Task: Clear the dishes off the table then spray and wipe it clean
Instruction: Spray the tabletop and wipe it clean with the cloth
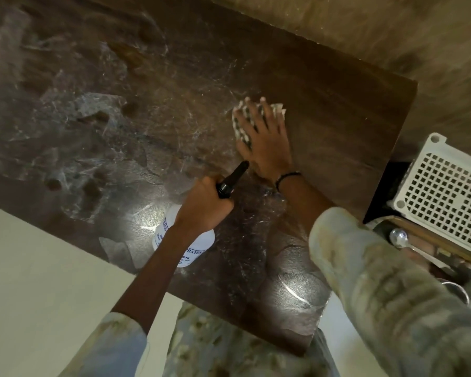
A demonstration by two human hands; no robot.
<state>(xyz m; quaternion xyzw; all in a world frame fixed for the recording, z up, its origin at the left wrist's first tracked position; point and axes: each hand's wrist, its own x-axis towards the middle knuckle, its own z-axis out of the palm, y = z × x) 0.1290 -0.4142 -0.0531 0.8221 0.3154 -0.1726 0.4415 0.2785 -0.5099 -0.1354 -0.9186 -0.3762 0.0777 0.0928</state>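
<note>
The table (337, 110) is being wiped, and no dishes are being seen on the part of its dark top that is in view, so the clearing step is being judged as done. A checked cloth (245, 118) is being pressed flat against the top, toward the far right, by the right hand (267, 142), whose fingers are being held straight and spread over it. A white spray bottle (184, 240) is being gripped at its black trigger head by the left hand (204, 205), fingers curled round the neck, with the nozzle being pointed toward the cloth. The bottle is being held over the near middle of the table. Wet streaks and patches are being shown across the left and middle, so spraying is being judged as largely done and wiping as partly left. A white basket (446, 186) and a spoon (399, 238) are lying off to the right, beside the table.
</note>
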